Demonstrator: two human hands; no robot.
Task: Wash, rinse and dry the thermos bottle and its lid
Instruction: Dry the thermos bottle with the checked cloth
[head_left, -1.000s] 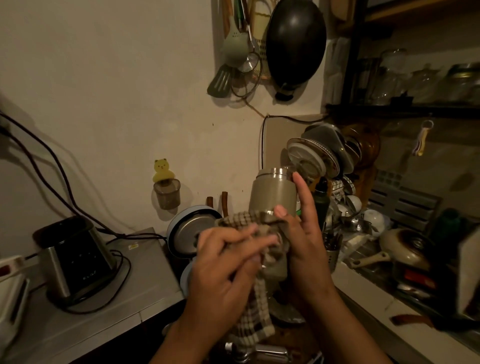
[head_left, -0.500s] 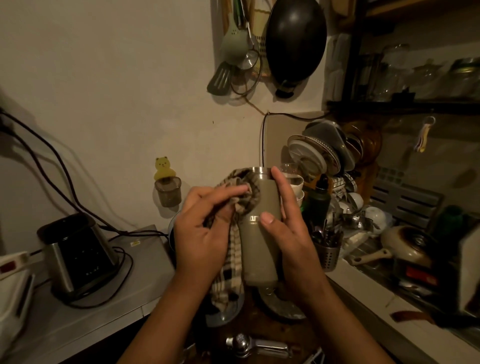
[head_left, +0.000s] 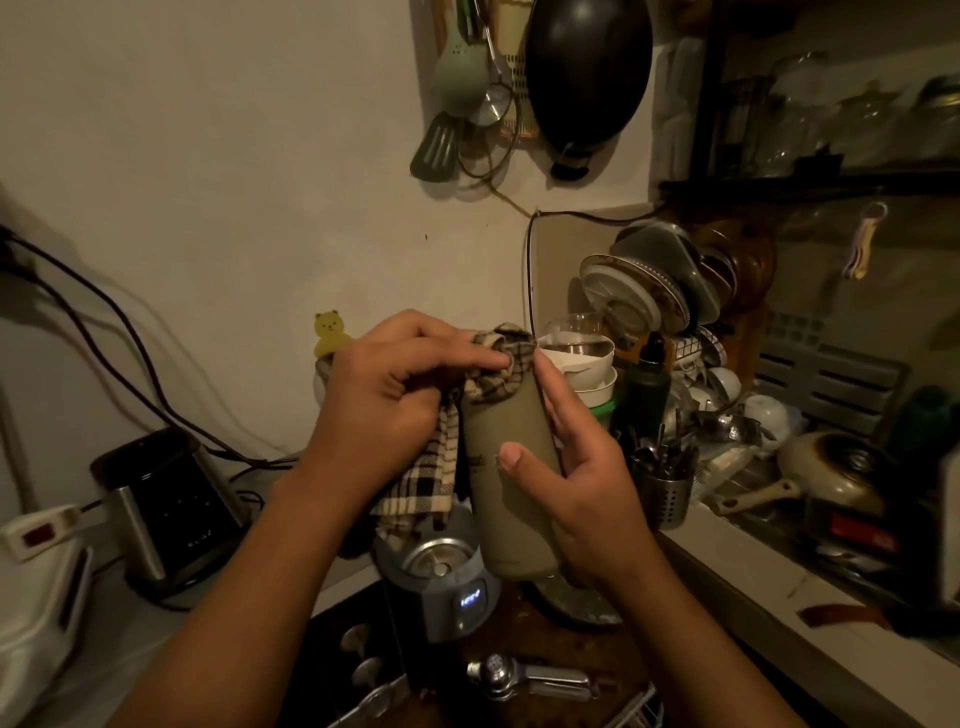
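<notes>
Your right hand (head_left: 582, 499) has the thermos bottle (head_left: 506, 483) in a wrapped grip, thumb across the front of the body below the printed mark and fingers curled round the far side, so the bottle hangs in the air above the bench (head_left: 727, 587) and touches nothing else. Its long axis runs close to upright, base toward you and low, mouth up and tipped a little away to the left. That mouth is what the next move turns on, as I read it: it sits just above your right grip and directly under the fingertips of your left hand (head_left: 384, 395), which is the nearer hand to it. Your left grip is closed on the checked cloth (head_left: 431, 478), pinching a bunched corner that covers the rim and seems to be pressed into the opening; how deep it goes you cannot tell from here. The rest of the cloth hangs down beside the bottle, left of your right grip and under your left palm. This looks like the drying step, inside the neck. To work the cloth deeper, push along the bottle's axis, down and toward your right palm, and keep the right grip firm so the body does not slip. The lid cannot be picked out with any certainty
</notes>
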